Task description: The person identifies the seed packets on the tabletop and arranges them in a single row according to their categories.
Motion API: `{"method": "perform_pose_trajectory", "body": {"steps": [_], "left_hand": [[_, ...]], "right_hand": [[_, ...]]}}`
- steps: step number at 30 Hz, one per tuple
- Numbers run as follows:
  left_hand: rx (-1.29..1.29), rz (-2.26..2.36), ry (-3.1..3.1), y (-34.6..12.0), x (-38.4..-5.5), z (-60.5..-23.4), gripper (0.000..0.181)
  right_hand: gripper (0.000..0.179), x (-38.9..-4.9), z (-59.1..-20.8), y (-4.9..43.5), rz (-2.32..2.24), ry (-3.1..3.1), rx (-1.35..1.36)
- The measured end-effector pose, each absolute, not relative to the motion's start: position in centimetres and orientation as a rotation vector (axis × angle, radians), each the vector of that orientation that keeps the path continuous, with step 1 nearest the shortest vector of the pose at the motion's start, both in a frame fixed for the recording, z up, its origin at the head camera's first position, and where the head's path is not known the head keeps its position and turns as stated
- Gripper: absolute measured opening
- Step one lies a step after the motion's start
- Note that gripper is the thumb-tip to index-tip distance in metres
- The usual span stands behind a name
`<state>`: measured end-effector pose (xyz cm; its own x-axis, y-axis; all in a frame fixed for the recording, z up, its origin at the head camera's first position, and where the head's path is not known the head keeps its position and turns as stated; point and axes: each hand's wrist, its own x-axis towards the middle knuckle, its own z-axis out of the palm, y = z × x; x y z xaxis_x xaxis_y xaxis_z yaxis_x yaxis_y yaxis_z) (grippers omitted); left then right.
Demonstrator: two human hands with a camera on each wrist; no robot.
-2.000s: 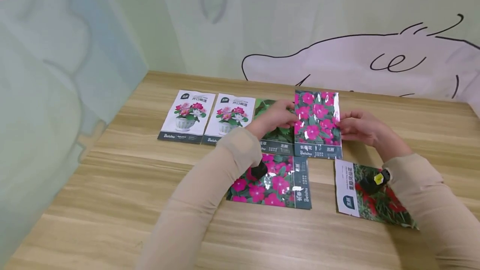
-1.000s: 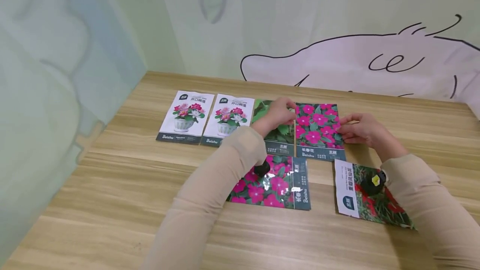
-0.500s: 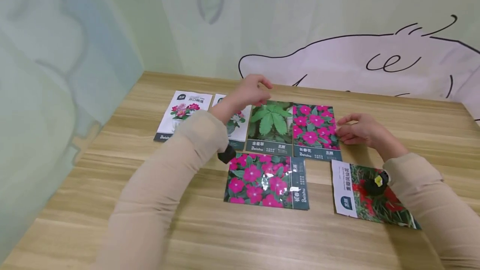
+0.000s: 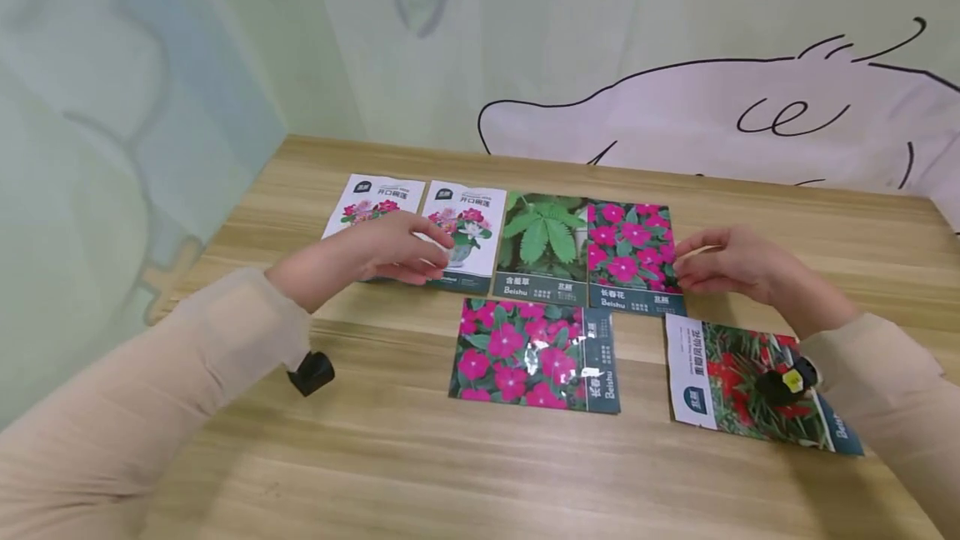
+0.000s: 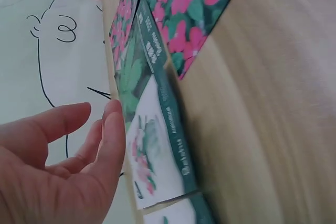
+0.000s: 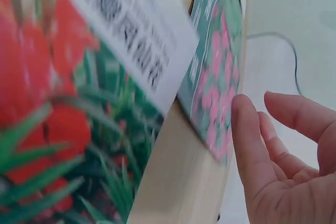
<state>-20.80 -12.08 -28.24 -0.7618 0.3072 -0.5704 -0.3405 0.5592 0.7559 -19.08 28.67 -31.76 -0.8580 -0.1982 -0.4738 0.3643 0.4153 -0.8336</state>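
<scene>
Four seed packets stand in a row across the table: a white lotus packet [image 4: 375, 190] at the left end, a second white lotus packet [image 4: 480, 215], a green-leaf packet [image 4: 545, 240] and a pink-flower packet [image 4: 632, 252]. My left hand [image 4: 386, 248], fingers loosely bent, hangs over the two white packets and holds nothing; the left wrist view shows its thumb and fingers apart. At the right edge of the upright pink-flower packet is my right hand [image 4: 738, 265], fingertips right at that edge, relaxed, thumb and fingers apart in the right wrist view.
In front of the row lies another pink-flower packet [image 4: 517, 357], turned sideways. A red-flower packet [image 4: 742, 382] lies sideways at the right, partly under the right wrist camera. Behind the wooden table [image 4: 450, 473] rises a wall [image 4: 600, 23] with cartoon drawings.
The upright pink-flower packet has come down flat at the row's right end. My left hand has left the green-leaf packet and moved left over the white ones. My right hand stays by the pink packet.
</scene>
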Motion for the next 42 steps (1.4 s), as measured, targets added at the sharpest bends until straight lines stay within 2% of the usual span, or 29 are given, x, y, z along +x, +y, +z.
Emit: {"method": "perform_pose_trajectory", "body": {"steps": [9,18,25,29,38,42], "left_hand": [[-0.115,1.300,1.955,-13.7,-18.1,-30.6,0.040],[-0.152,1.391,1.753,-12.2,-16.3,-31.8,0.049],[-0.155,1.412,1.750,-11.4,-15.8,-31.9,0.051],[-0.162,1.416,1.758,-11.1,-15.6,-32.0,0.051],[-0.212,1.441,1.753,-10.8,-15.6,-32.2,0.048],[-0.230,1.464,1.737,-10.7,-15.5,-32.3,0.048]], "right_hand": [[0.045,-16.2,-32.2,27.5,-1.514,1.848,0.174],[0.033,-14.3,-33.2,26.0,-1.625,1.660,0.186],[0.048,-13.8,-33.3,24.1,-1.634,1.626,0.160],[0.050,-13.7,-33.4,23.6,-1.642,1.615,0.173],[0.039,-13.7,-34.0,22.9,-1.657,1.654,0.208],[0.023,-13.7,-34.2,22.6,-1.651,1.686,0.203]]}}
